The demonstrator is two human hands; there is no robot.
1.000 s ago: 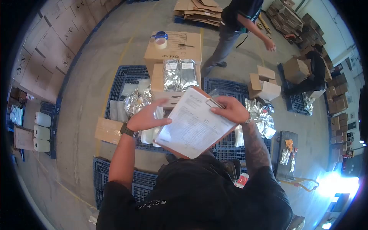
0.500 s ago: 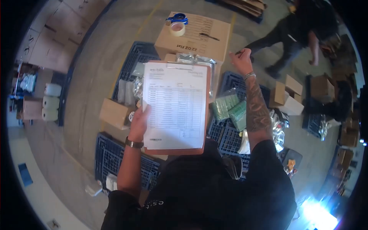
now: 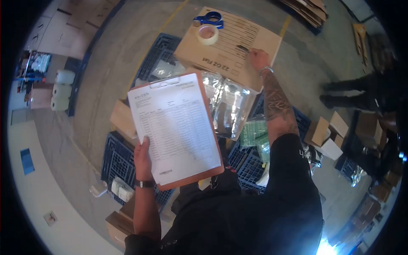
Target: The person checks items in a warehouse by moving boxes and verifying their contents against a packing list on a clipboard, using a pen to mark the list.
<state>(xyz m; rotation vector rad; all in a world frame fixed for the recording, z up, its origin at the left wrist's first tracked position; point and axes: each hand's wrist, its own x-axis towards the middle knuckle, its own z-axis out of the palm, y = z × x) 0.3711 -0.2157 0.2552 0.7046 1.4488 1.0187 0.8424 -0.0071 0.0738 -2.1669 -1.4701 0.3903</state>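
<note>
In my left hand [image 3: 143, 160] is a brown clipboard [image 3: 203, 173], its thumb over the lower left edge. Printed sheets with a table [image 3: 176, 131] lie under the metal clip at its top. My right hand [image 3: 258, 59] rests at the right side of a large cardboard box [image 3: 204, 55], with its fingers closed on a black pen [image 3: 243, 48]; part of the pen is hidden by the fingers. Also on the box top are a roll of tape [image 3: 207, 35] and a blue tape dispenser [image 3: 211, 19]. Silver pouches [image 3: 229, 106] lie between the clipboard and box.
Blue plastic pallets [image 3: 119, 155] stand on the floor around me. Green packs [image 3: 253, 132] lie on the pallet to the right, near an opened carton [image 3: 325, 134]. Another person's dark-clothed legs [image 3: 350, 85] are at the right. White jugs [image 3: 62, 90] stand far left.
My right hand has come down to the box top and closed on the pen. The clipboard has shifted left and tilted. The other person has moved, and the view has turned.
</note>
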